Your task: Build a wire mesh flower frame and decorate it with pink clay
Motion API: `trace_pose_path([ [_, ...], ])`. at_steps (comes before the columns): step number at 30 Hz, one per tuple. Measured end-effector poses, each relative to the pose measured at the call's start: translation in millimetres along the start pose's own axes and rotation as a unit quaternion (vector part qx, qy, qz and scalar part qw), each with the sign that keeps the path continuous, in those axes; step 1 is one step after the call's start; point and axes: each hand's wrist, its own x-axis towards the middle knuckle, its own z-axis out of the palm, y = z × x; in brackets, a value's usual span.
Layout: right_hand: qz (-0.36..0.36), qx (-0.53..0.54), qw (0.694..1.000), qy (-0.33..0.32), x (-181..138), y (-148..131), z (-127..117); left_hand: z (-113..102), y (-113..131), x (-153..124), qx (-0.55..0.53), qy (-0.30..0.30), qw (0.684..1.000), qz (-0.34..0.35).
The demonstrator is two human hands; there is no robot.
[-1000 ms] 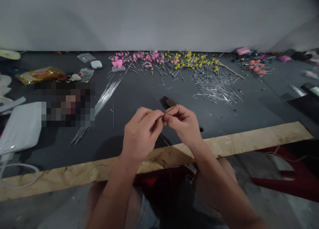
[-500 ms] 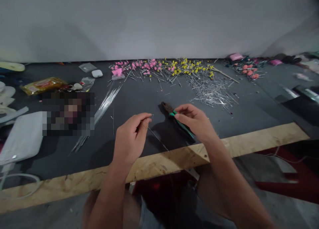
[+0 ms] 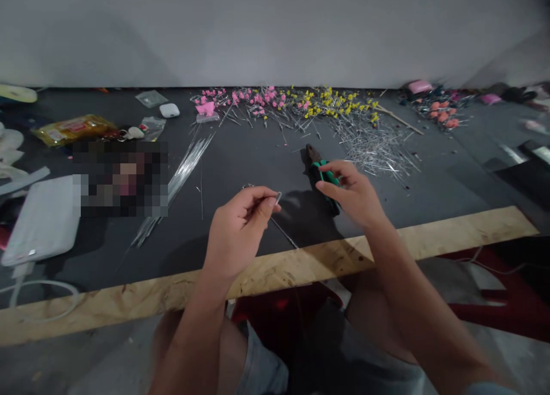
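Observation:
My left hand (image 3: 240,229) pinches a thin metal wire (image 3: 283,234) between thumb and fingers; the wire runs down toward the table's wooden edge. My right hand (image 3: 354,191) is closed round the green handles of a pair of pliers (image 3: 320,168), whose dark jaws point away from me over the black mat (image 3: 240,154). The two hands are apart, the pliers a short way right of the wire's bent tip.
A heap of cut wire pieces (image 3: 378,148) and pink and yellow beaded stems (image 3: 283,102) lie at the back. Long straight wires (image 3: 184,171) lie left of centre. A white pouch (image 3: 40,220), a yellow packet (image 3: 71,128) and an earbud case (image 3: 169,110) sit at the left.
My hands were pinched together on the wire; they have since parted. My right hand took hold of the pliers and lifted them further back and right, while my left kept the wire.

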Motion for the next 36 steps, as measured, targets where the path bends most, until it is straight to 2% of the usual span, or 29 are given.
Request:
trace_pose_path([
  [1,0.012,0.115,0.993,-0.037,-3.6,-7.9,6.4,1.5,2.2,-0.3,-0.003,-0.015,1.000,-0.009],
  [3,0.038,0.283,0.951,-0.118,-12.9,-22.0,22.1,4.1,6.1,-0.9,0.003,-0.040,0.999,-0.024],
  [5,0.042,0.372,0.918,-0.135,-20.9,-31.3,37.2,5.8,8.6,-1.1,0.017,-0.053,0.998,-0.031],
  [8,0.044,0.436,0.888,-0.136,-25.1,-36.3,50.6,6.7,10.1,-0.6,0.024,-0.060,0.997,-0.035],
  [12,0.056,0.460,0.878,-0.121,-22.0,-34.8,53.2,8.2,11.9,0.9,0.035,-0.059,0.997,-0.034],
  [18,0.031,0.444,0.893,-0.067,-17.5,-33.9,54.2,11.8,14.0,3.2,0.052,-0.015,0.998,-0.013],
  [22,0.041,0.422,0.905,-0.040,-17.7,-36.7,56.7,11.7,12.3,4.8,0.060,0.003,0.998,0.005],
  [29,0.046,0.425,0.904,-0.025,-19.9,-41.2,59.6,12.1,9.4,4.9,0.102,0.038,0.993,0.037],
  [36,0.037,0.426,0.904,-0.024,-20.2,-39.6,62.5,14.0,10.0,4.6,0.114,0.040,0.992,0.033],
])
